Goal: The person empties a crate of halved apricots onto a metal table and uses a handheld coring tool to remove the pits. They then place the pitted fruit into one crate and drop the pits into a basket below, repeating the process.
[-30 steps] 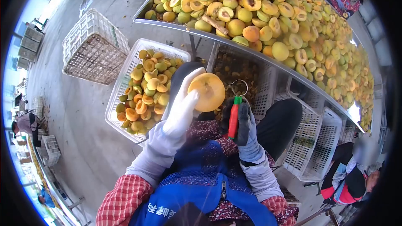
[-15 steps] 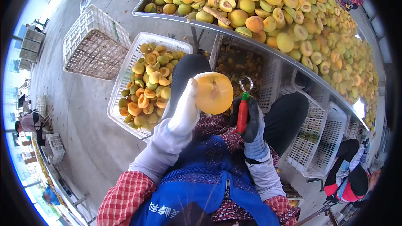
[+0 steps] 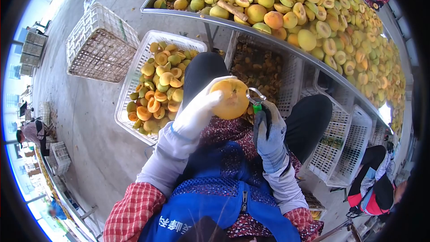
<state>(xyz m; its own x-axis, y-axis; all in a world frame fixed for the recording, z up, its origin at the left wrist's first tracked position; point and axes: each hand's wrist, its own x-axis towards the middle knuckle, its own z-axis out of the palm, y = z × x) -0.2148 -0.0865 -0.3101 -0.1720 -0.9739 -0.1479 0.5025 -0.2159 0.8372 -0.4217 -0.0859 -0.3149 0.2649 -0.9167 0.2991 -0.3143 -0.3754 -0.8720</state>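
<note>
In the head view, the left hand (image 3: 197, 113), in a white fabric glove, is raised above the lap; its grip is closed on the halved yellow-orange peach (image 3: 230, 98), fingers wrapped round the skin side and the cut face turned up towards the camera; the right hand (image 3: 268, 130), in a dark grey glove, sits just beside it on the right; its grip is closed tight round the handle of the steel-loop pitting tool with a green collar (image 3: 255, 101), the handle mostly hidden in the glove; the loop lies against the right edge of the peach, and whether it bites into the flesh cannot be told; both hands hang between the knees in black trousers (image 3: 204, 69), over a blue apron (image 3: 215, 197).

To the left, on the concrete floor (image 3: 89, 130), stands a white plastic lattice crate (image 3: 134, 69) heaped with pitted peach halves (image 3: 159, 87); beyond it, well apart, a second white lattice crate (image 3: 96, 45) lies tilted; ahead, the long steel-edged counter (image 3: 251, 31) carries a deep pile of whole and halved yellow peaches (image 3: 313, 9); under the counter a crate of brown stones (image 3: 260, 67) sits just past the hands; stacked white crates (image 3: 336, 145) stand to the right, and a seated person in red and black (image 3: 376, 190) is near them.
</note>
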